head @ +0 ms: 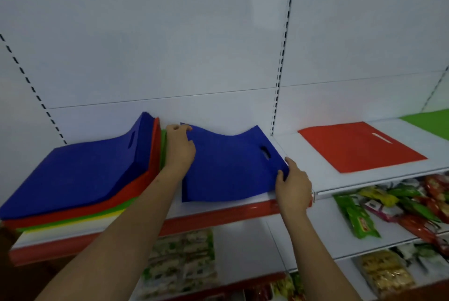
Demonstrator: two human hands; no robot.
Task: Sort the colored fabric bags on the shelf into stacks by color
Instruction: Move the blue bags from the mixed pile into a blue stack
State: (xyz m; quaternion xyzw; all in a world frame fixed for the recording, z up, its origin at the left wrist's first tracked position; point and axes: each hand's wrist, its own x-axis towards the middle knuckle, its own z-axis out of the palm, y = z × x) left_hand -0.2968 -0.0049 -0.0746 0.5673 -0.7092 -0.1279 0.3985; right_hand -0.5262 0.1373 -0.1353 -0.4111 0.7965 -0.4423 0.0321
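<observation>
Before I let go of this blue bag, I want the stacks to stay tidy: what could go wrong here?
The blue bag, gripped by the left hand and right hand, lies wavy with its near edge at the shelf lip; released unflattened, it may slide off. The mixed pile curls up the back wall, so a nudge from the left arm might shift it.

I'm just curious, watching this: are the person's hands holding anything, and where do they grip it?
Yes: one blue bag. The left hand grips its far left corner, the right hand pinches its near right edge.
</observation>
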